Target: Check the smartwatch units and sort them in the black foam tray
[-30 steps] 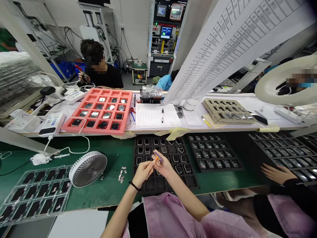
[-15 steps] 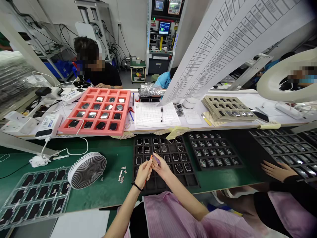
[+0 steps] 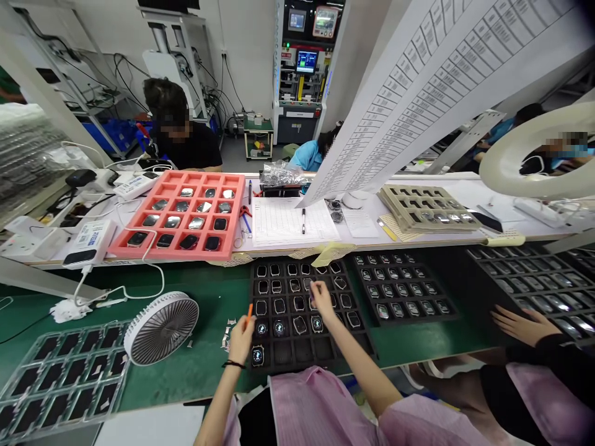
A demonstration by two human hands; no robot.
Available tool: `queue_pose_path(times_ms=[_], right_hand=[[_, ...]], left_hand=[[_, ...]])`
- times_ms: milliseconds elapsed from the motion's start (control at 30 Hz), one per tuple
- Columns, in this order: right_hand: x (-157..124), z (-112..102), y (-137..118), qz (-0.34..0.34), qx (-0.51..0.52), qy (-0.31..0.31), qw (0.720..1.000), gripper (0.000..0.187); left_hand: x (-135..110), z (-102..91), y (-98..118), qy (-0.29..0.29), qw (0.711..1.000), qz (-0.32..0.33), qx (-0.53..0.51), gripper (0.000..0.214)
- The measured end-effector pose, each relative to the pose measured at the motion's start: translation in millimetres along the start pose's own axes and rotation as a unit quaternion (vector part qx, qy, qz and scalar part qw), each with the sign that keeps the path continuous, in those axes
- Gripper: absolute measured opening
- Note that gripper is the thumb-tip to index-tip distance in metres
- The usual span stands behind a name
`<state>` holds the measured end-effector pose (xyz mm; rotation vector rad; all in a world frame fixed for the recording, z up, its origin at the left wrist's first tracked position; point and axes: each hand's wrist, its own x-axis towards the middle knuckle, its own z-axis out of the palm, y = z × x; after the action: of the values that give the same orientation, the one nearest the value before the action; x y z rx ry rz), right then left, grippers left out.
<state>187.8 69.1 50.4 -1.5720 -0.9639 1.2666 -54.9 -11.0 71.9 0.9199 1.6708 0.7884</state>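
- Left hand closed round an orange stick, at left edge of a black tray
- Stick's long axis runs roughly away from the body; exposed end points forward or up, cannot tell which
- Right hand over the tray, fingers bent; purplish piece at the fingertips, mostly hidden; gripped or merely touched, cannot tell
- Handling, my judgement: light fingertips, stick kept clear of the lit watches in their pockets
- Green desk beneath; beyond, pink tray on a white shelf
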Motion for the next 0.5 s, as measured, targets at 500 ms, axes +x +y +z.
queue_pose_path(times_ms=[500], right_hand=[[-8,-25,44,-0.176,-0.385,-0.039,0.905,0.022]], left_hand=[[5,-49.6,-55,0.075,0.966,-0.052,0.243,0.033]])
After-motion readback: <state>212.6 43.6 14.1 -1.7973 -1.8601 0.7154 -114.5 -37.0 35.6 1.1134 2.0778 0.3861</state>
